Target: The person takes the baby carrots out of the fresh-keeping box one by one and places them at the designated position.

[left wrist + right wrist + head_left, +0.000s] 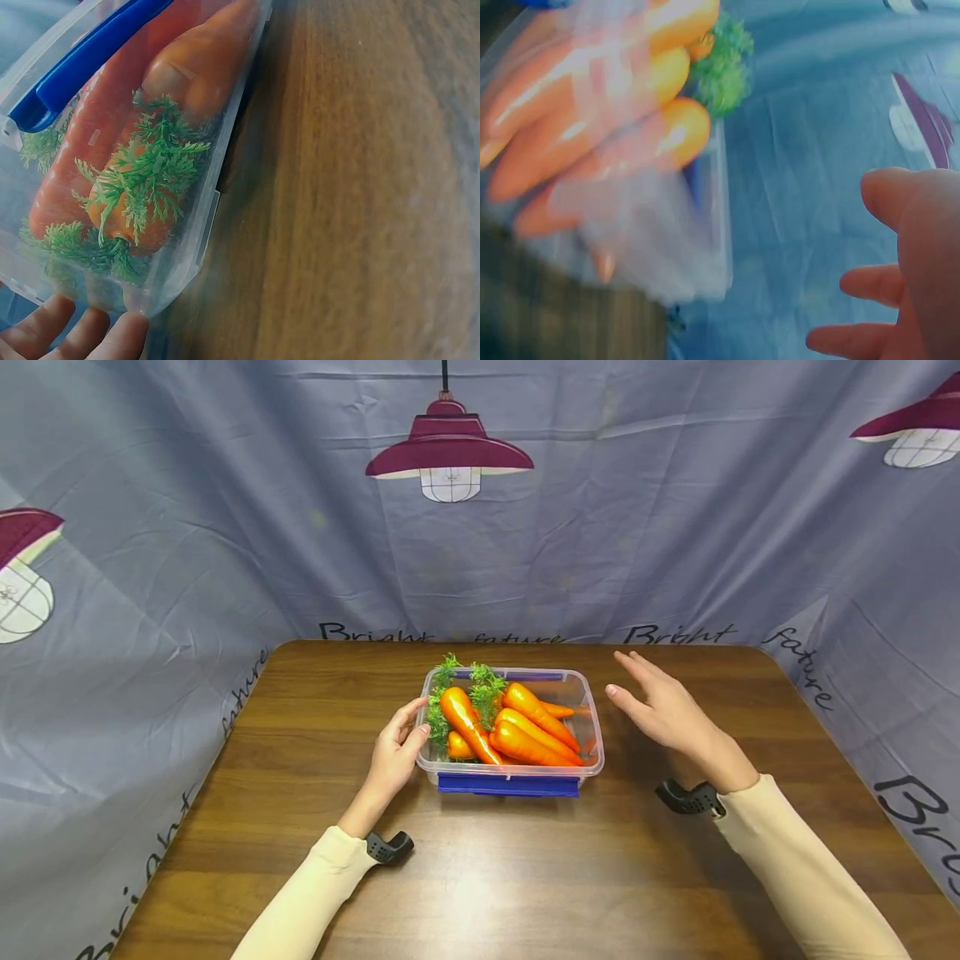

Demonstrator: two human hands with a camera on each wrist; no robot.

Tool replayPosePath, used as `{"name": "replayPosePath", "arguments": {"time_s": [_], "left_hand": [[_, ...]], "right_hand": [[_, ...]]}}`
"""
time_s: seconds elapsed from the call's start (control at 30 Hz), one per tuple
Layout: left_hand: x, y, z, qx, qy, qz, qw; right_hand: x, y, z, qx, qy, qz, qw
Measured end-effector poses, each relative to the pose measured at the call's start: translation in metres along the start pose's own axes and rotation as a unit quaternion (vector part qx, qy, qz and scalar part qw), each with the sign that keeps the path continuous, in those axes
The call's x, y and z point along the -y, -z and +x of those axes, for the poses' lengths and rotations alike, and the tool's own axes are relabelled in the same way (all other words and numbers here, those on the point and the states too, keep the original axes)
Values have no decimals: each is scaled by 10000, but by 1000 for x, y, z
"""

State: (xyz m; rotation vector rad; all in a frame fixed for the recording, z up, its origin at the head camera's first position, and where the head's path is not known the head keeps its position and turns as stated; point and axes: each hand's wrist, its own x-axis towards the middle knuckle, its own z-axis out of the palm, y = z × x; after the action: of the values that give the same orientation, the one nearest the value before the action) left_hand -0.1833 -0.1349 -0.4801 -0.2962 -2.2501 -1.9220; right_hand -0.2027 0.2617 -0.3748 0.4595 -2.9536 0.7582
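Observation:
A clear plastic container (592, 767) with blue side latches (508, 786) stands on the table, without a lid on top. Inside lie several orange carrots (534, 739), with feathery green tops (486, 687) toward the left end. My left hand (395, 747) touches the container's left end, its thumb near the rim. In the left wrist view, the fingertips (124, 334) rest against the clear end wall. To the right of the container, apart from it, my right hand (667, 710) hovers with fingers extended and holds nothing.
The brown wooden table (480, 877) extends around the container. Behind and beside it hangs a grey-blue curtain (585, 527) printed with maroon lamps and lettering. Each wrist wears a black camera mount, such as the right one (686, 797).

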Motion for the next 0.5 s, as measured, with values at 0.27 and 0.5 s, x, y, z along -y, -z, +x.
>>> {"name": "replayPosePath", "arguments": {"time_s": [0.27, 0.5], "left_hand": [[1, 0, 0, -29, -44, 60, 10000], [0, -1, -1, -51, -48, 94, 9999]], "right_hand": [[38, -13, 43, 887, 439, 973, 9903], [42, -39, 77, 2383, 158, 1988, 9505]]}}
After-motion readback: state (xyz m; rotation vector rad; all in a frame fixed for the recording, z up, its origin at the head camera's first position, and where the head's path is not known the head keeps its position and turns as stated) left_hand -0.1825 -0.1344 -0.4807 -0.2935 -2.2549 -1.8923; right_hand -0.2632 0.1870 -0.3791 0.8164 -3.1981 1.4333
